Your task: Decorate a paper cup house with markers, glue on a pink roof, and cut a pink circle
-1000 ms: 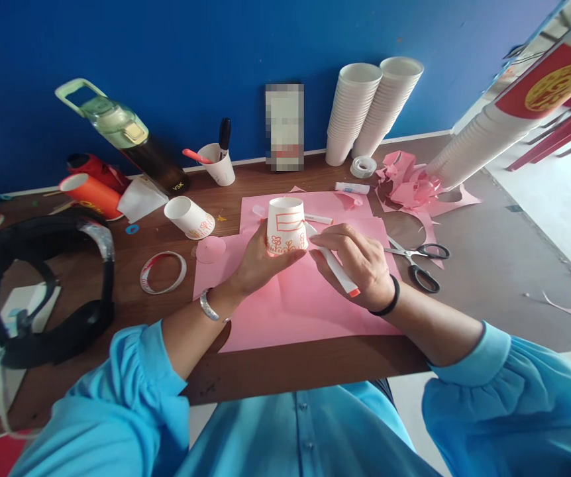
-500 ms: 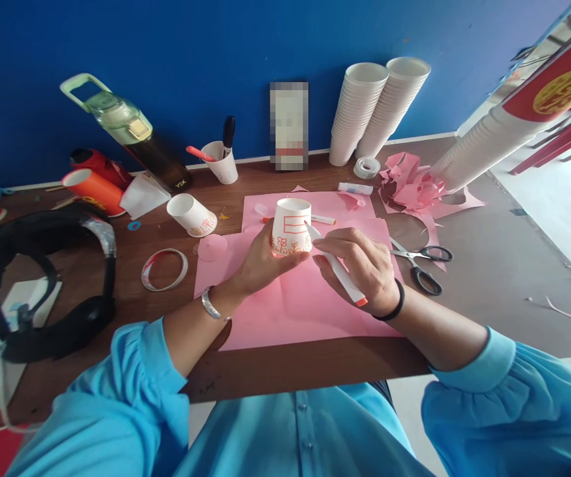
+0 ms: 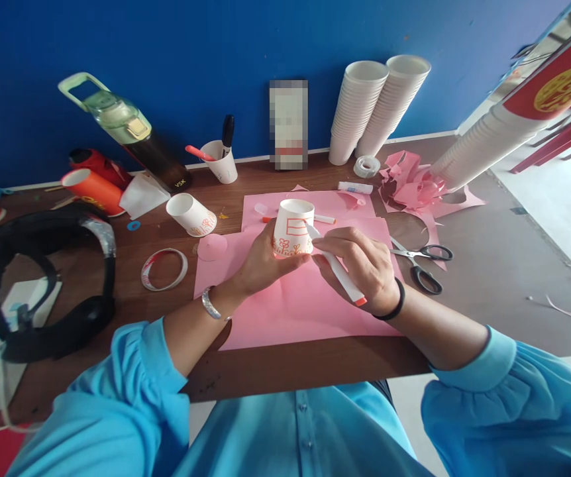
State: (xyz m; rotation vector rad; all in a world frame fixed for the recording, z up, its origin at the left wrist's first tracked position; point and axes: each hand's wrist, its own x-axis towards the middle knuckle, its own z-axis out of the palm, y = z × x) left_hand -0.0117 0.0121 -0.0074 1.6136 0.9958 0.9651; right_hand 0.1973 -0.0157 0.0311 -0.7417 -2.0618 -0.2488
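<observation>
Left hand (image 3: 260,265) is holding a white paper cup (image 3: 293,230), narrow end up, over the pink paper (image 3: 295,318) that is lying on the desk (image 3: 315,363); its fingers are clamping the cup's lower part. Right hand (image 3: 362,268) is gripping a white marker (image 3: 341,273), fingers closed around the barrel, tip pointing at the orange lines on the cup's side. Scissors (image 3: 427,268) are lying just right of that hand; a second cup (image 3: 189,213) is sitting left of the pink paper.
</observation>
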